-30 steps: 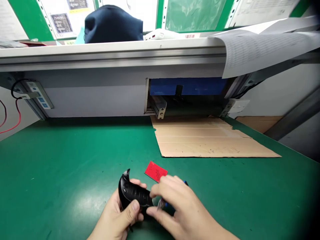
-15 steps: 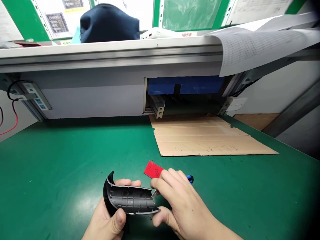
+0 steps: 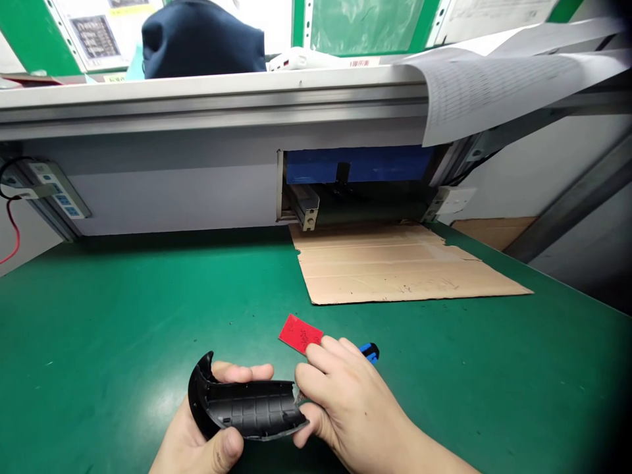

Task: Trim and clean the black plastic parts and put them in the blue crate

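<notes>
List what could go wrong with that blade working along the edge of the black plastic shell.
1. The right hand works a small blade at the end of the black shell, close to the left hand; a slip might nick the fingers.
2. The shell is held in the air, unsupported, so it may twist.
3. The red card lies beside the knuckles and might get knocked.

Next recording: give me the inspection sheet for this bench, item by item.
Surface: green mat, cardboard sheet at the back.
Job's things: curved black plastic shell, ribbed inside facing up; blue-handled tool, tip at the shell's right end.
Clutter: red card on the mat.
Grips: left hand holds the shell; right hand holds the tool.
Cables: red wire, power strip at left.
Surroundings: shelf, overhanging printed sheets, person behind in dark cap.
</notes>
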Demonstrator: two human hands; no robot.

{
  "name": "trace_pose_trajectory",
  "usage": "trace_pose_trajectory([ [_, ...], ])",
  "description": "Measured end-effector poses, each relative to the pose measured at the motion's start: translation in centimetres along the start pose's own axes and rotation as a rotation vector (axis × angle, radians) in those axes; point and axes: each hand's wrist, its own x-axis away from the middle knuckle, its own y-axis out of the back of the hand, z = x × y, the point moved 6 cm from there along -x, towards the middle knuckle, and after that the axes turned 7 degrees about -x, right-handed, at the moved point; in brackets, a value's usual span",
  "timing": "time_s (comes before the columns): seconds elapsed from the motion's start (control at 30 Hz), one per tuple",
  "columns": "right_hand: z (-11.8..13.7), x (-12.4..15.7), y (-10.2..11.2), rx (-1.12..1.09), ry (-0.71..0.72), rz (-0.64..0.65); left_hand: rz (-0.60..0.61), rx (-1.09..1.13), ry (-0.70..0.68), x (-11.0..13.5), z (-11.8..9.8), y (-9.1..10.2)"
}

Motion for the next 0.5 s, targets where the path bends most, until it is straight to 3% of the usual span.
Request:
trace_pose_trajectory([
  [0.33, 0.01, 0.20, -0.44, -0.038, -0.031, 0.082, 0.004, -0.022, -0.022, -0.14, -0.10, 0.05],
  [0.5, -0.19, 0.22, -0.43, -0.298, -0.015, 0.144, 0.037, -0.013, -0.026, -0.15, -0.15, 0.00],
])
